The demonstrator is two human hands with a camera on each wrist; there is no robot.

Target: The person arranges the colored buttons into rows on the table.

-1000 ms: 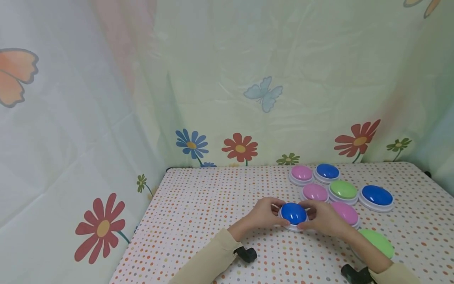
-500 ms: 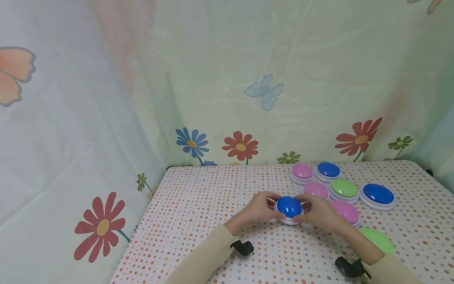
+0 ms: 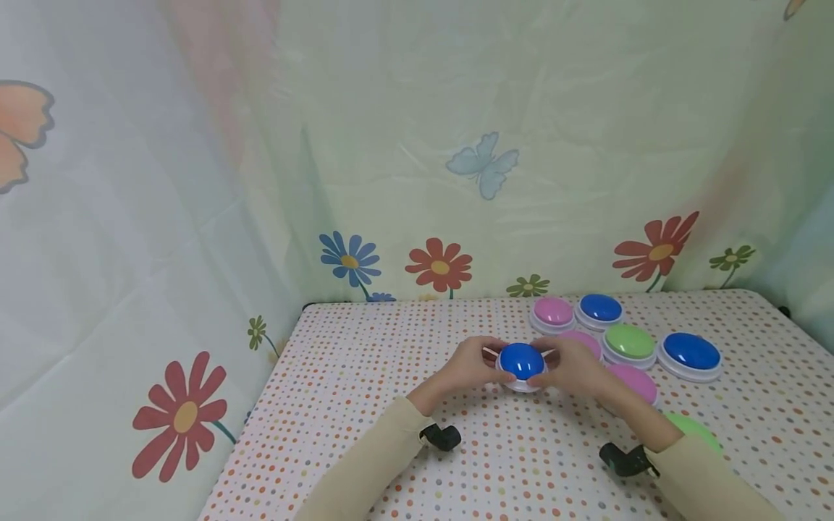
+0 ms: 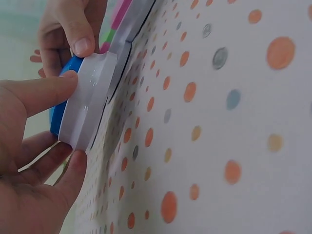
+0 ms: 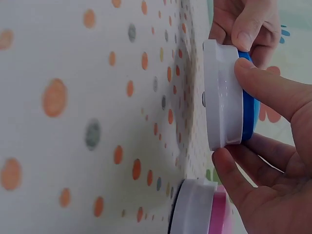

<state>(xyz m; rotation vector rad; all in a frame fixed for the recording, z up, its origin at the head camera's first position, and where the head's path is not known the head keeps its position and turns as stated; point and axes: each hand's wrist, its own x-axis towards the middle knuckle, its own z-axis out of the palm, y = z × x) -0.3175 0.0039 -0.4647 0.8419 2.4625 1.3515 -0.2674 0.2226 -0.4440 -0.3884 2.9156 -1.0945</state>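
Note:
Both hands hold one blue dome push button (image 3: 521,361) with a white round base, dome upward, in the middle of the table. My left hand (image 3: 470,367) grips its left side; my right hand (image 3: 575,369) grips its right side. In the left wrist view the left thumb presses near the blue dome's edge while the fingers curl under the white base (image 4: 87,100). The right wrist view has small feet showing on the base's underside (image 5: 210,97), which is held close over the dotted tabletop. The right hand partly covers a pink button (image 3: 584,341) behind it.
More buttons stand to the right: a pink one (image 3: 554,311) and a blue one (image 3: 600,308) at the back, a green one (image 3: 629,340), a larger blue one (image 3: 691,352), another pink one (image 3: 635,382) and a green one (image 3: 696,428) partly behind the right forearm. The dotted table (image 3: 365,362) meets a flowered curtain (image 3: 391,181).
Both hands have carried the blue button away from the body and slightly left. The other buttons have stayed in place; the head view has shifted a little.

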